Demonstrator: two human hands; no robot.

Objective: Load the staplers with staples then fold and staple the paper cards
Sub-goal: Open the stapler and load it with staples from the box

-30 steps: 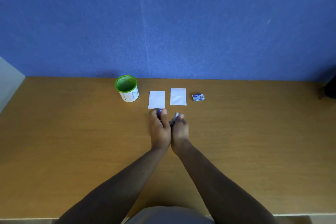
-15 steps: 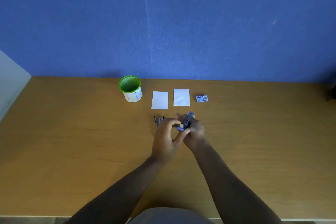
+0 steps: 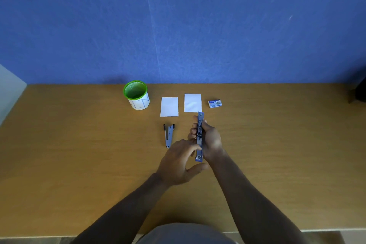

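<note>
A blue stapler (image 3: 199,136), swung fully open into a long strip, is gripped in my right hand (image 3: 211,140) above the table. My left hand (image 3: 178,162) is beside it, its fingertips touching the near half of that stapler. A second stapler (image 3: 168,134) lies on the table to the left, its two arms spread in a narrow V. Two white paper cards (image 3: 169,106) (image 3: 193,103) lie flat side by side beyond the hands. A small blue box of staples (image 3: 214,103) sits to the right of the cards.
A green-rimmed mesh cup (image 3: 136,94) with a white label stands left of the cards, near the blue wall. The wooden table (image 3: 79,144) stretches wide on both sides. A dark object (image 3: 359,91) sits at the far right edge.
My right hand lifted the blue stapler and it has been opened out straight. My left hand moved off the other stapler, which now lies alone on the table.
</note>
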